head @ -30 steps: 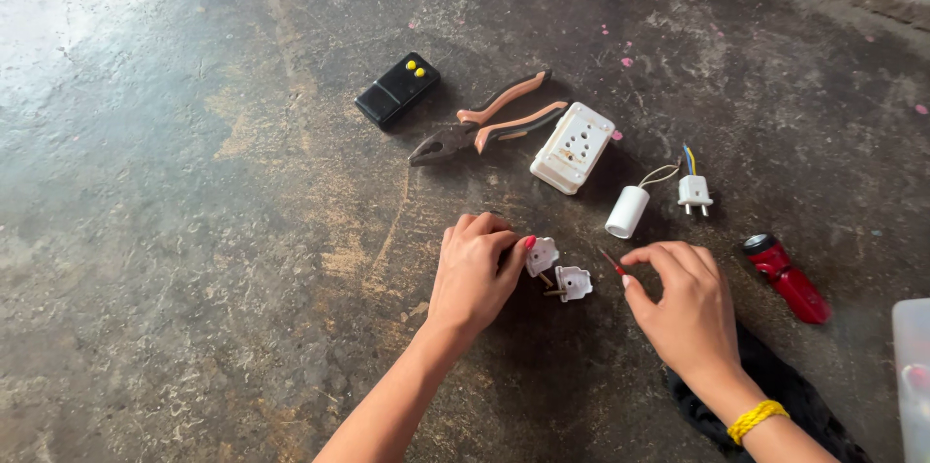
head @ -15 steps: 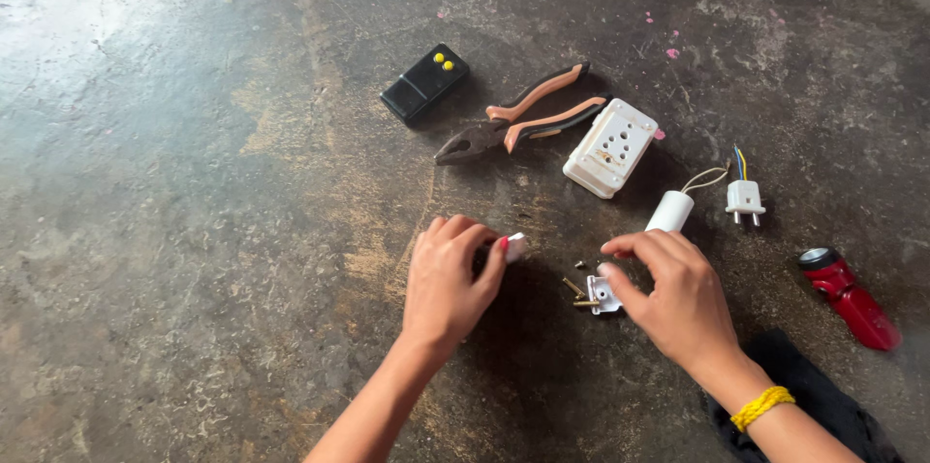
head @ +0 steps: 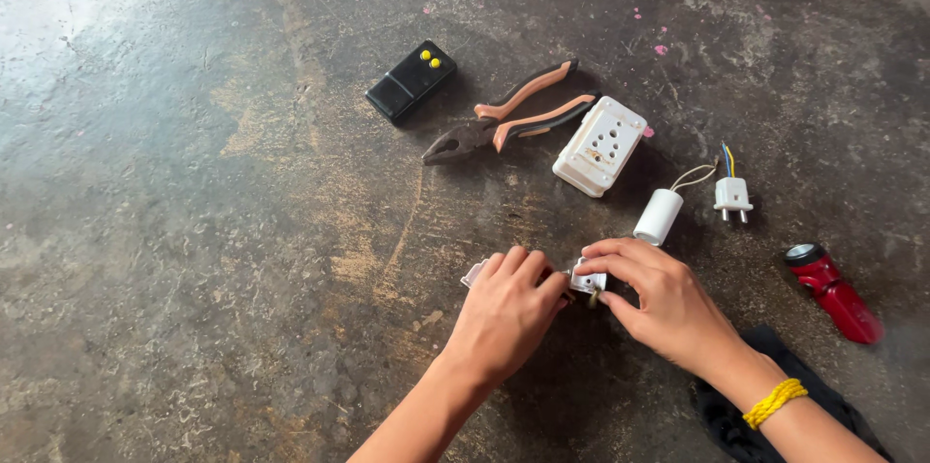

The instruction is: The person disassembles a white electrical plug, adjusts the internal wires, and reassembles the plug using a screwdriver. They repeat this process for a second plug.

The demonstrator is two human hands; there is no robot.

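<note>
My forearms are bare, no sleeves. A yellow beaded bracelet (head: 772,402) circles the wrist just behind my right hand (head: 659,303); my left hand (head: 504,313) wears nothing.

Rough, stained concrete floor (head: 194,231) carries everything here. Far centre sit a black box with yellow buttons (head: 411,81), orange-handled pliers (head: 509,117) and a white socket (head: 600,145). Right lie a white cylinder (head: 659,216), small plug (head: 732,198), red torch (head: 835,293) and, nearest, black cloth (head: 722,415).
</note>
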